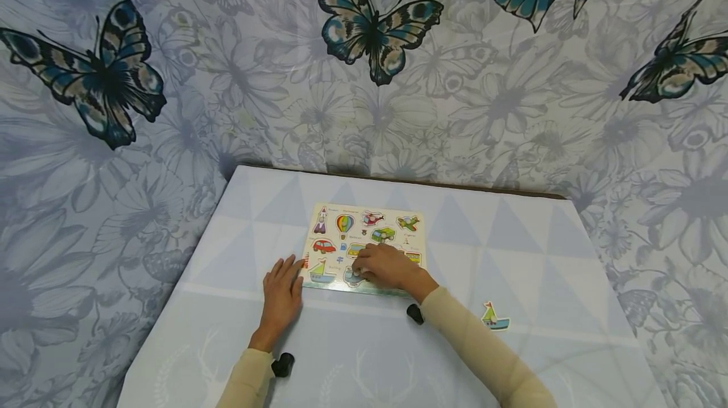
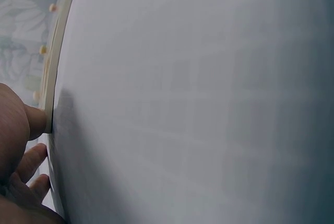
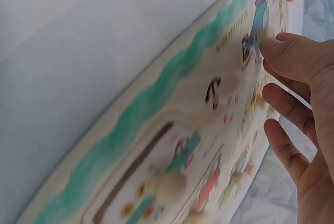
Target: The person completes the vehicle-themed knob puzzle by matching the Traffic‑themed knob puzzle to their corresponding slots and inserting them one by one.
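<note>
A wooden puzzle board (image 1: 335, 288) lies on the table, with vehicle pictures and round knobs on its pieces. My right hand (image 1: 383, 266) reaches over its lower middle. In the right wrist view the right thumb and a fingertip pinch the small knob of a blue puzzle piece (image 3: 257, 20), which sits at its place in the board. The other right fingers are spread apart. My left hand (image 1: 282, 297) rests on the table at the board's left edge, fingers extended; in the left wrist view its thumb (image 2: 36, 122) touches the board's corner.
A loose sailboat piece (image 1: 496, 318) lies on the table (image 1: 546, 256) to the right, near the right forearm. Black objects (image 1: 283, 365) show at both wrists. Behind the table's far edge is a wall covering with butterflies (image 1: 375, 29).
</note>
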A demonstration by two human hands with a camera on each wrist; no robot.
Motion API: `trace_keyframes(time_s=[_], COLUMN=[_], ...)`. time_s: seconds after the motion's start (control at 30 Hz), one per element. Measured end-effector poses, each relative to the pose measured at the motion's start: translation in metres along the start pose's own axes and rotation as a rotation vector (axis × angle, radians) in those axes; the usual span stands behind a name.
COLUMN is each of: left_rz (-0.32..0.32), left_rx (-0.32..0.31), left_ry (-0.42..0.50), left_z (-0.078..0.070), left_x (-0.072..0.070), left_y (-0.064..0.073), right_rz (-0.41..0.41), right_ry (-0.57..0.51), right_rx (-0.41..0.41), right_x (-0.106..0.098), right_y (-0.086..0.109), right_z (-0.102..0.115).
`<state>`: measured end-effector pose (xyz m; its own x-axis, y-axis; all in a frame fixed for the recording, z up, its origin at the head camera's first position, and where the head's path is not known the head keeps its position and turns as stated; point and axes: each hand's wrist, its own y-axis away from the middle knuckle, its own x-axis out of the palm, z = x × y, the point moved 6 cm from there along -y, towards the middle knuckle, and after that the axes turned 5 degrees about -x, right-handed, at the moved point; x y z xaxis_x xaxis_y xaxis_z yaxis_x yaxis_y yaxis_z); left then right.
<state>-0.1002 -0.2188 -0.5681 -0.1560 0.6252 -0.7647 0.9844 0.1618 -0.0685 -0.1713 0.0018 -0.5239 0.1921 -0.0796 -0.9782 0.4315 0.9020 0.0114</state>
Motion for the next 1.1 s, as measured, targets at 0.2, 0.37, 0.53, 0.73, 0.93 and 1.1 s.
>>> trace_keyframes(time_s=[0.2,0.37,0.53,0.73,0.93,1.1], left_rz=[-0.005,-0.01,0.016,0.013,0.011,0.016], left_rx=[0.004,0.005,-0.017,-0.011,-0.01,-0.017], left_ry=[0.006,-0.004,-0.01,-0.01,-0.002,-0.001], left_z=[-0.002,-0.002,0.001,0.002,0.002,0.001], left_x=[0.0,0.0,0.0,0.001,0.001,0.0], left_y=[0.0,-0.002,-0.003,-0.001,-0.001,-0.002], right_rz=[-0.016,-0.059,-0.081,-0.091,-0.106,-0.135], right_ry=[0.026,0.046,0.037,0.023,0.039,0.046], right_rx=[0.039,0.047,0.085,0.147,0.197,0.257], right_x=[-0.007,-0.011,-0.013,-0.016,-0.024,-0.03], right_y=[0.022,0.049,0.078,0.11,0.138,0.164], right_z=[-0.013,-0.026,-0.042,-0.054,-0.058,-0.063])
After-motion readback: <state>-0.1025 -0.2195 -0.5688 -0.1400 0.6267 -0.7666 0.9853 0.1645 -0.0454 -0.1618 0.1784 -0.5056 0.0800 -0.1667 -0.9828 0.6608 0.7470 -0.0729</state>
